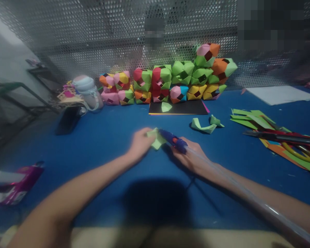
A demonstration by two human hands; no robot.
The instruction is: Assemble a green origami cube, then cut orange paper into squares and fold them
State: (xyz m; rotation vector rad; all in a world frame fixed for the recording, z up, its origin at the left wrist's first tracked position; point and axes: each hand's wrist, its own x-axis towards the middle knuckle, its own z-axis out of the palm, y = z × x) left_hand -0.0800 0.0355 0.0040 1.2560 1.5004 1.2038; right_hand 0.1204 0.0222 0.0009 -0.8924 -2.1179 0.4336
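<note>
In the middle of the blue table, the fingers of my left hand (pixel 141 143) pinch a folded piece of light green paper (pixel 158 140). My right hand (pixel 189 153) is wrapped round a blue glue gun (pixel 173 140), its nozzle pointing left at the upper part of that paper. Whether the nozzle touches the paper I cannot tell. From the back of the gun a long clear glue stick (pixel 237 187) runs along my right forearm. Two more folded light green paper pieces (pixel 203 126) lie to the right of my hands, and another green piece (pixel 166 107) rests on a black sheet (pixel 186 108).
Stacked multicoloured paper shapes (pixel 161 77) stand before the perforated metal panel (pixel 113 48). On the right, a utility knife (pixel 281 136) and yellow-handled scissors (pixel 297 153) lie on paper strips (pixel 255 119). A bottle (pixel 86 91), phone (pixel 68 120) and magenta box (pixel 28 177) are on the left.
</note>
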